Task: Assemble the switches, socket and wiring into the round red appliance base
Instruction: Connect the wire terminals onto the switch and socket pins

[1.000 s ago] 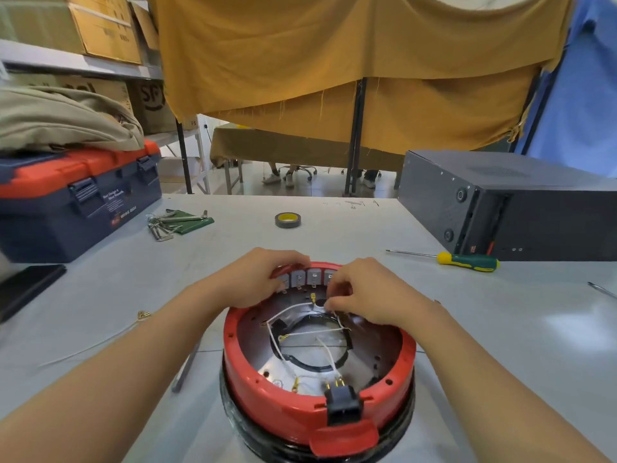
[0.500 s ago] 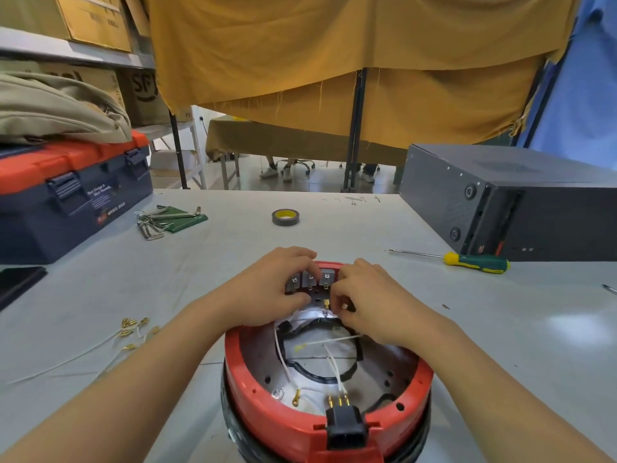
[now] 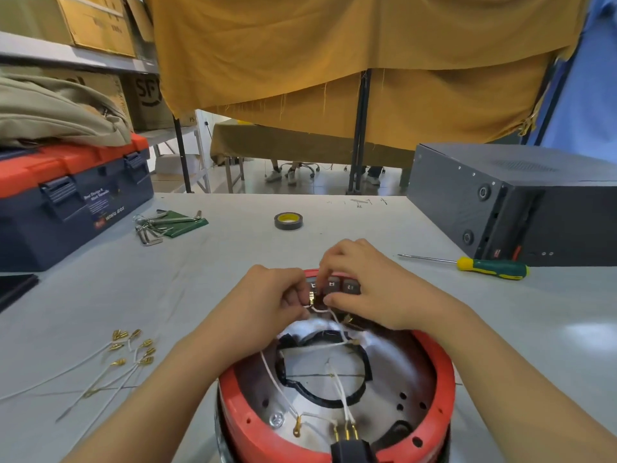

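The round red appliance base (image 3: 442, 362) stands open side up at the bottom centre. A row of grey switches (image 3: 350, 286) sits in its far rim. A black socket (image 3: 352, 450) with brass pins is fitted in the near rim, and white wires (image 3: 340, 392) run from it across the metal floor. My left hand (image 3: 263, 302) pinches a brass terminal (image 3: 312, 299) on a white wire at the leftmost switch. My right hand (image 3: 364, 279) grips the switch row from above, its fingers curled over the switches.
Several loose white wires with brass terminals (image 3: 130, 352) lie on the table to the left. A green and yellow screwdriver (image 3: 490, 267) lies to the right, before a dark metal box (image 3: 521, 202). A tape roll (image 3: 288, 220), hex keys (image 3: 160, 225) and a blue toolbox (image 3: 66, 202) stand farther back.
The view has moved closer and lower. My left hand has brought the brass terminal up to the leftmost switch. My right hand has shifted up over the switch row.
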Demonstrator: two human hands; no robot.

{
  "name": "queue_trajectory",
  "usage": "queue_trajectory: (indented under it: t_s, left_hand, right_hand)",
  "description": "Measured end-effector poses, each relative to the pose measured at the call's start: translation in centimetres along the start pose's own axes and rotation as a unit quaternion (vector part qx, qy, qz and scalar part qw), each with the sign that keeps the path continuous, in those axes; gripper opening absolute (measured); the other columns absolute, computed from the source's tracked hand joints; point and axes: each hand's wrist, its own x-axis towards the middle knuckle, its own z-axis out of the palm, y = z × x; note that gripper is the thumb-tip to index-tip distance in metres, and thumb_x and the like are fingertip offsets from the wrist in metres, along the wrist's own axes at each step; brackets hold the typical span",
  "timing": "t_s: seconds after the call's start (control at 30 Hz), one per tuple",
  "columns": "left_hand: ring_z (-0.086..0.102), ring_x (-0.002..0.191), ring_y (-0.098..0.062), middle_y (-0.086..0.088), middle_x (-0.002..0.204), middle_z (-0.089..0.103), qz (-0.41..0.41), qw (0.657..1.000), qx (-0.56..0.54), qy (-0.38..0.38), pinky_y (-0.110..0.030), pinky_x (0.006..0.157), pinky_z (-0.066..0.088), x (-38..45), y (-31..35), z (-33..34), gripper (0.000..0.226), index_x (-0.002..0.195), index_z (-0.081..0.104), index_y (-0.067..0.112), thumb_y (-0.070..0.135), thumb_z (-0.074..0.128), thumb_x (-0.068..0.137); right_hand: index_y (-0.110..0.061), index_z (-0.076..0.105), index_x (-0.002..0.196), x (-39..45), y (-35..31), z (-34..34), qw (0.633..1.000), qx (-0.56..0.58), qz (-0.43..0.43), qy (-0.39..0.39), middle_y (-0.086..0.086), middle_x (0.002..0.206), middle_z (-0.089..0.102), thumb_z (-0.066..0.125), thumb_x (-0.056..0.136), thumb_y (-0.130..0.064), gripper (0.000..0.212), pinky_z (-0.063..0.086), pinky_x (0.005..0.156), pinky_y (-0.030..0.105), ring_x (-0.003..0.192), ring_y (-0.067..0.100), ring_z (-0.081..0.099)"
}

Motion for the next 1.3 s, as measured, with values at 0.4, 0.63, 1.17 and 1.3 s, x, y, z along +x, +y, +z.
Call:
queue_trajectory:
  t_s: [0.4,0.63,1.17,1.3]
  left_hand:
    - [0.054,0.06,-0.004,0.006,0.059,0.061,0.03,0.998,0.051,-0.012,-0.024,0.062,0.044,0.1,-0.1,-0.2,0.009,0.07,0.065,0.019,0.017,0.07,0.076]
    - [0.054,0.068,-0.005,0.007,0.072,0.064,0.089,0.987,0.078,-0.105,-0.029,0.069,0.046,1.0,-0.4,-0.9,0.005,0.077,0.065,0.02,0.018,0.069,0.08]
    - [0.06,0.047,0.001,0.009,0.05,0.063,-0.053,0.984,0.004,-0.171,-0.011,0.053,0.047,2.7,1.3,0.2,0.014,0.074,0.065,0.017,0.008,0.063,0.084]
    - [0.068,0.058,-0.006,0.006,0.058,0.069,-0.113,0.97,-0.089,-0.195,-0.014,0.056,0.05,2.9,1.6,0.2,0.013,0.078,0.07,0.013,0.007,0.061,0.086]
  right_hand:
    - [-0.027,0.053,0.132,0.0,1.4,0.7,0.997,0.016,0.079,0.012,-0.004,0.129,0.056,0.052,0.093,-0.011,0.041,0.035,0.093,0.019,0.115,0.013,0.049]
    - [-0.027,0.053,0.103,-0.6,0.5,1.1,0.989,-0.088,0.103,0.065,-0.005,0.099,0.054,0.065,0.084,-0.037,0.025,0.043,0.072,0.034,0.092,0.019,0.051]
    - [-0.021,0.037,0.091,-3.7,-0.8,0.5,0.972,-0.149,0.168,0.07,-0.001,0.083,0.048,0.059,0.086,-0.045,0.033,0.026,0.048,0.028,0.078,0.024,0.048]
    - [-0.026,0.047,0.108,-3.8,-0.4,-0.3,0.975,-0.09,0.201,-0.002,0.0,0.097,0.059,0.06,0.079,-0.058,0.045,0.048,0.069,0.034,0.087,0.022,0.057]
